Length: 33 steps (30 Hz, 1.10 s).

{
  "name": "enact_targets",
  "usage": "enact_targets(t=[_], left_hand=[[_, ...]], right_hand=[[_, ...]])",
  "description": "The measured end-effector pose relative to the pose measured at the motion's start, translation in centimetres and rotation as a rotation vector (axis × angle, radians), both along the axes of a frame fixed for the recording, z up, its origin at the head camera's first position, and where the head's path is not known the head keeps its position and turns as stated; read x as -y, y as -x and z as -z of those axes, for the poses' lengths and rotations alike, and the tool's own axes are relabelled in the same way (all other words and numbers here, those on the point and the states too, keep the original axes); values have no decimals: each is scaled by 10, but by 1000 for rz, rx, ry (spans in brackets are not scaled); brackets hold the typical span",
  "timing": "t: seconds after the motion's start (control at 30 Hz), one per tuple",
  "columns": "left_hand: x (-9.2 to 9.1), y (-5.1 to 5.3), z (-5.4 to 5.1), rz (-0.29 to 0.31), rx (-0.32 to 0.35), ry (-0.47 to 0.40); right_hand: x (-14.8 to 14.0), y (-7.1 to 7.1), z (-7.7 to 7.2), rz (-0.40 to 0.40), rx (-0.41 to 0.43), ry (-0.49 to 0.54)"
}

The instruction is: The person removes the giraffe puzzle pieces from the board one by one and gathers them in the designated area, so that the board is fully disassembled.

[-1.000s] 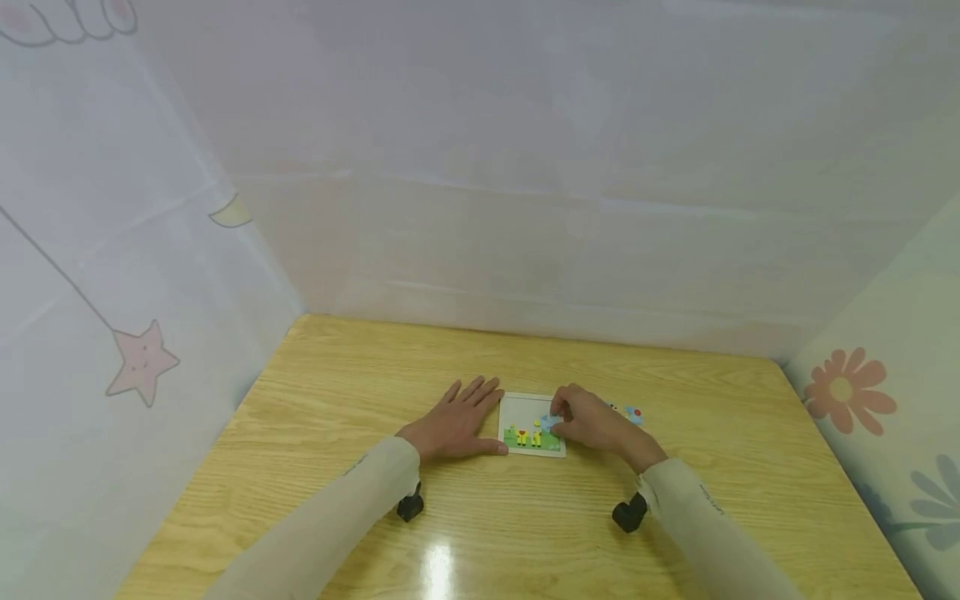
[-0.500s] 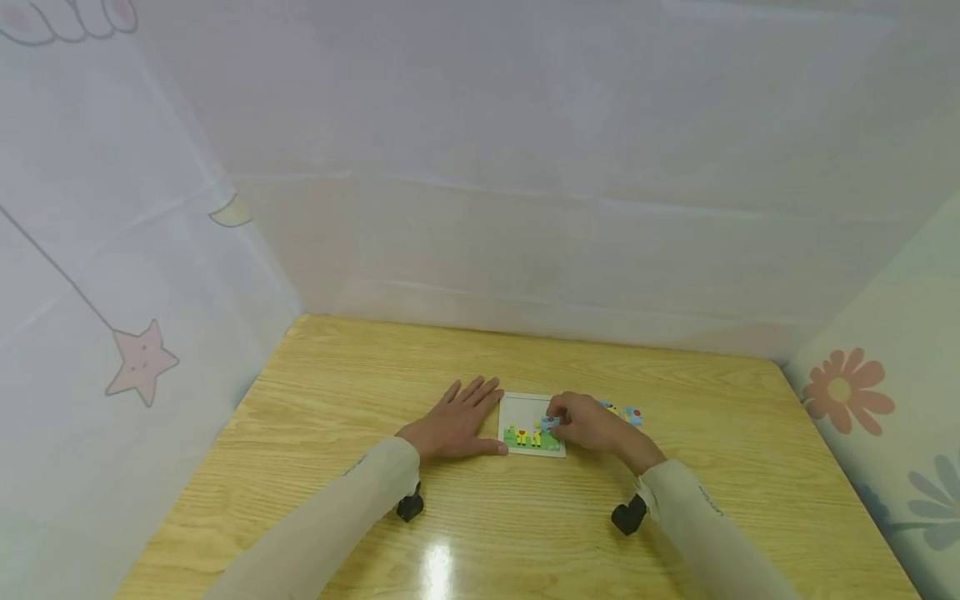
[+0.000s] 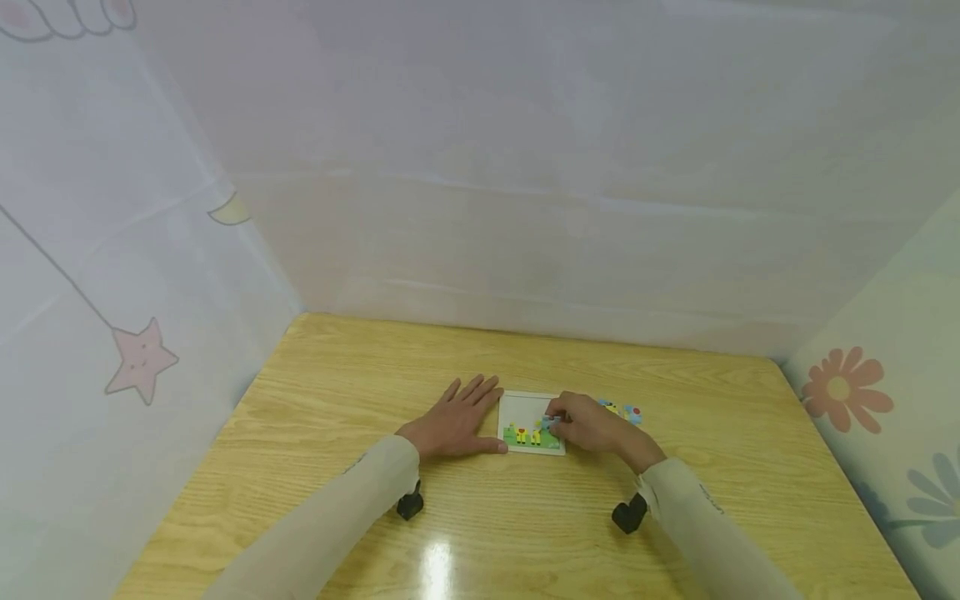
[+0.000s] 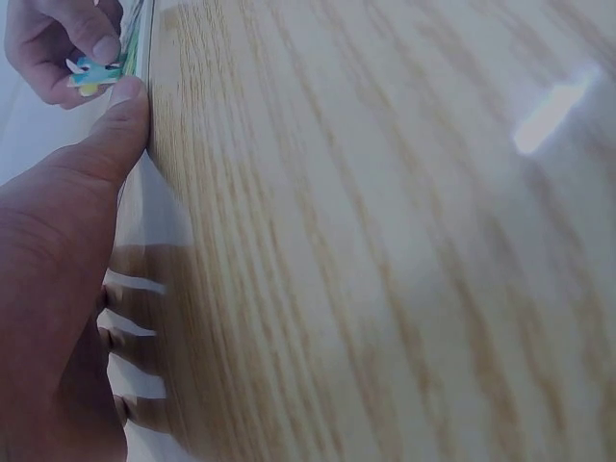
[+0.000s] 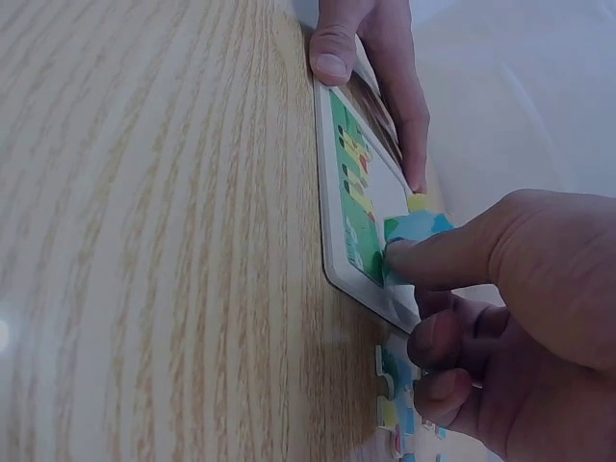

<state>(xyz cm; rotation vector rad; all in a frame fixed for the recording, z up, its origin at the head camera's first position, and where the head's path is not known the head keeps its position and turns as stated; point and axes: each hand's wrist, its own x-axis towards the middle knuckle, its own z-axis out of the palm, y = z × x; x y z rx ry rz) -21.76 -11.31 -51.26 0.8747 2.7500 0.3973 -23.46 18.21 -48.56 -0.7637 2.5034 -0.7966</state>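
A white-framed puzzle board point(image 3: 532, 451) lies on the wooden table, its lower part filled with green and yellow picture pieces point(image 3: 522, 437). Spread flat at its left side is my left hand point(image 3: 453, 423); in the right wrist view the thumb touches the frame's corner. Over the board's right side, my right hand point(image 3: 588, 423) pinches a light blue puzzle piece point(image 5: 416, 227) between thumb and fingers. That piece is tilted above the green row in the right wrist view. Part of the board's right edge is hidden behind the right hand.
Several loose puzzle pieces point(image 3: 632, 414) lie on the table just right of the board, partly behind the right hand. The wooden table point(image 3: 480, 525) meets pale printed cloth point(image 3: 540, 208) at its back and sides.
The right hand has shifted slightly left and turned the blue piece over the board, uncovering more of the loose pieces behind it. The left hand has stayed still.
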Motion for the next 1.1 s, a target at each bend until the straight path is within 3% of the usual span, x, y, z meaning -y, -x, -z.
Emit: enact_targets(t=[0.13,0.5,0.83,1.1], left_hand=[[-1,-1,-1,-2,4,3],[-2,0,-1,-5,15,1],[0,-1,-2,9,13,1],[-1,0,-1,8,11,3]], right_hand=[[-2,1,1,-17,-3,22],[-15,-1,-6,62,3,48],[-34,-2,-12,101,9,127],[-50,-3,-17,104,-6,120]])
